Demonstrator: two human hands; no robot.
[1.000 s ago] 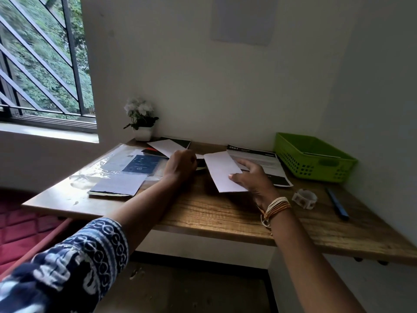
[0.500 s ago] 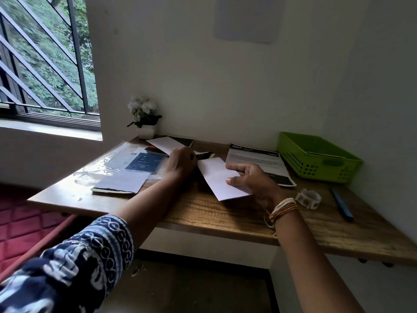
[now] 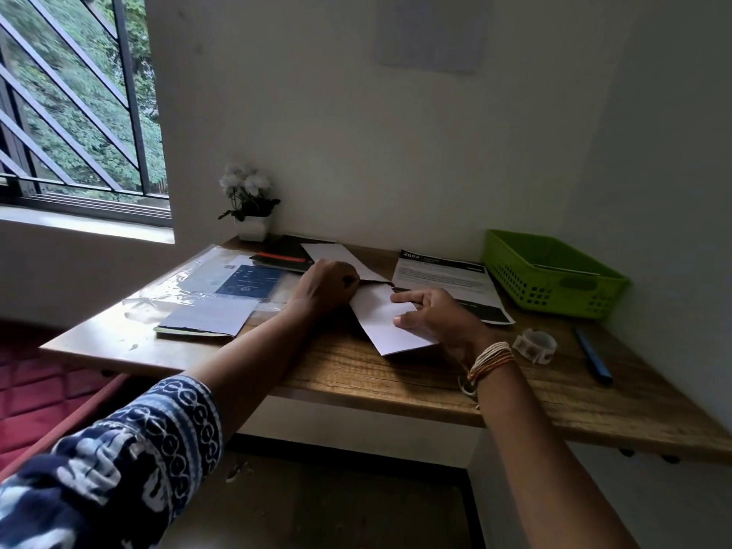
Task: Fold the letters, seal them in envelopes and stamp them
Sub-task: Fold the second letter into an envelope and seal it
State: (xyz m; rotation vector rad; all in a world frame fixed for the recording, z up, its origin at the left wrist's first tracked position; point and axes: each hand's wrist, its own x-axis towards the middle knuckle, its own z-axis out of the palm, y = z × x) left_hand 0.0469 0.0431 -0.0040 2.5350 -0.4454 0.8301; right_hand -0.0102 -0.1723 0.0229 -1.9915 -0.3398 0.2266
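Observation:
A white folded paper (image 3: 386,320) lies slanted on the wooden desk (image 3: 396,374) near its middle. My right hand (image 3: 431,317) rests on its right side with thumb and forefinger stretched over the sheet. My left hand (image 3: 326,285) is curled at the paper's upper left corner, fingers hidden under the knuckles. Another white sheet (image 3: 330,253) lies behind the left hand. A printed letter (image 3: 447,281) with a dark header lies at the back right. A roll of stamps or tape (image 3: 534,344) sits to the right of my right wrist.
A green basket (image 3: 554,277) stands at the back right by the wall. A blue pen (image 3: 592,354) lies near the right edge. At the left are a plastic sleeve with a blue booklet (image 3: 247,281), a grey pad (image 3: 210,320), a dark notebook (image 3: 285,257) and a small flower pot (image 3: 249,208).
The white paper has been brought down and toward me, turned to a slant on the desk. My right hand moved with it; my left hand stayed about where it was.

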